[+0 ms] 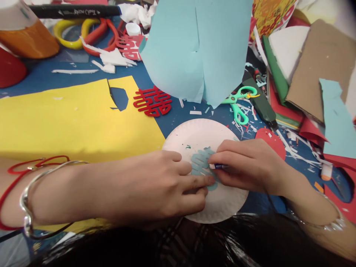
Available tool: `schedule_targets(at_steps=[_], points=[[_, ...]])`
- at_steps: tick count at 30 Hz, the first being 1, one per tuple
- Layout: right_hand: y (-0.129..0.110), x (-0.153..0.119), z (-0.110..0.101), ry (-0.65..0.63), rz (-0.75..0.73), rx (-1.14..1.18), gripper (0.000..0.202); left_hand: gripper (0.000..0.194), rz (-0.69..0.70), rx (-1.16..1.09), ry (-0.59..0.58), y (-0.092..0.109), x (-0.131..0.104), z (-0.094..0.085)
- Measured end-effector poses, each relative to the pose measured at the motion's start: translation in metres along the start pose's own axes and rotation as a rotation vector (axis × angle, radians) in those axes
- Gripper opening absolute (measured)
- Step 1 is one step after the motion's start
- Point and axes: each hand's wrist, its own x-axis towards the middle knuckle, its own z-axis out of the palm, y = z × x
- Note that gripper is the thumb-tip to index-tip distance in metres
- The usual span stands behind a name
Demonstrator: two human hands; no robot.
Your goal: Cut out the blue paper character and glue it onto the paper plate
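Note:
A white paper plate [205, 130] lies on the blue table in front of me. On it rests a light-blue paper cut-out [200, 160] with narrow slits. My left hand [169, 181] lies palm down across the plate's left side, its fingers stretched out and one fingertip pressing the cut-out. My right hand [247, 165] pinches a small stick [218, 166] with a white end and a dark blue body, touching or just over the cut-out's right edge. Its exact kind is hard to make out. Part of the cut-out is hidden by my fingers.
Yellow paper [69, 115] spreads left, beside a red cut-out [152, 101]. Large light-blue paper [194, 48] hangs over the far side. Green scissors [240, 102], a dark green tool [261, 102], cardboard [322, 70] and paper scraps lie right. A black marker [75, 12] and yellow-handled scissors [65, 33] lie back left.

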Motion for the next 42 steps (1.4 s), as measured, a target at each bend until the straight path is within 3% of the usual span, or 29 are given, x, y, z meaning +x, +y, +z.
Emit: schedule_targets(at_steps=[3,8,11,15,19,21,23,25,26,28,31,34,39,42], points=[[0.001,-0.003,-0.008,0.089,0.118,0.145,0.005,0.034,0.02,0.029,0.014,-0.001,0.0,-0.002],[0.007,-0.006,-0.015,0.17,0.445,0.367,0.014,0.035,0.024,0.041,0.04,-0.002,-0.001,-0.004],[0.007,-0.001,-0.009,0.192,0.406,0.488,0.013,0.035,0.03,0.027,0.041,-0.003,-0.001,-0.003],[0.002,0.012,0.004,0.132,0.314,0.423,0.031,0.033,0.057,-0.007,0.091,-0.006,-0.002,-0.002],[0.001,0.02,0.005,0.133,0.316,0.467,0.028,0.019,-0.005,-0.156,0.374,-0.012,-0.005,-0.007],[0.002,0.024,0.002,0.191,0.369,0.553,0.03,0.012,-0.176,-0.271,0.576,-0.016,-0.005,-0.01],[0.002,0.032,-0.003,0.273,0.411,0.66,0.033,0.023,-0.418,-0.402,0.738,-0.022,-0.004,-0.011],[0.002,0.044,-0.007,0.34,0.406,0.741,0.035,0.039,-0.609,-0.701,0.842,-0.03,-0.001,-0.012],[0.001,0.051,-0.009,0.361,0.391,0.762,0.034,0.045,-0.651,-0.887,0.827,-0.034,0.0,-0.012],[0.0,0.065,-0.012,0.394,0.368,0.766,0.034,0.034,-0.758,-1.149,0.706,-0.041,0.002,-0.012],[0.0,0.081,-0.016,0.483,0.361,0.739,0.033,0.023,-0.858,-1.081,0.676,-0.049,-0.001,-0.015],[0.003,0.085,-0.015,0.561,0.368,0.764,0.032,0.024,-0.894,-1.056,0.698,-0.053,-0.006,-0.019],[0.005,0.083,-0.003,0.495,0.513,0.869,0.036,0.038,-0.922,-1.061,0.761,-0.056,-0.009,-0.021],[0.005,0.085,0.004,0.538,0.543,0.922,0.037,0.042,-0.912,-1.102,0.759,-0.057,-0.009,-0.022]])
